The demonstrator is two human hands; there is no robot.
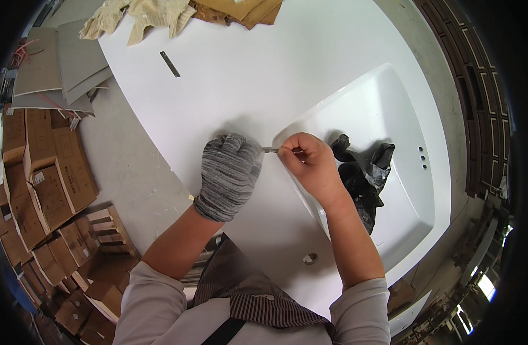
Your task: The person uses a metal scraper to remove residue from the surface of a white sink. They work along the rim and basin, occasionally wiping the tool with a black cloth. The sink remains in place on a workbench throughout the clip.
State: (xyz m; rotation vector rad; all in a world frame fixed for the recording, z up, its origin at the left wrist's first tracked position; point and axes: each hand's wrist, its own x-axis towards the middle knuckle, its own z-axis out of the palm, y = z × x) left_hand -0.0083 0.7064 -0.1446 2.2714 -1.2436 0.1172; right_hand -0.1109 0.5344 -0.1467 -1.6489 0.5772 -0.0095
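My left hand (231,177) wears a grey knit glove, and its fingers are curled around one end of a narrow metal strip (270,150). The strip's other end is pinched between the thumb and fingers of my bare right hand (309,166). Only a short middle piece shows, so I cannot tell what kind of tool or blade it is. Both hands are over a glossy white countertop (229,90), by the corner of its moulded basin (397,194). Crumpled black plastic film (365,181) lies in the basin, just right of my right hand.
A short dark strip, like a blade (170,64), lies on the countertop's far left. Cream knit gloves (156,17) and brown cardboard (242,10) lie at the far edge. A round hole (310,258) pierces the near part. Cardboard boxes (52,194) and a wooden pallet (113,230) stand left.
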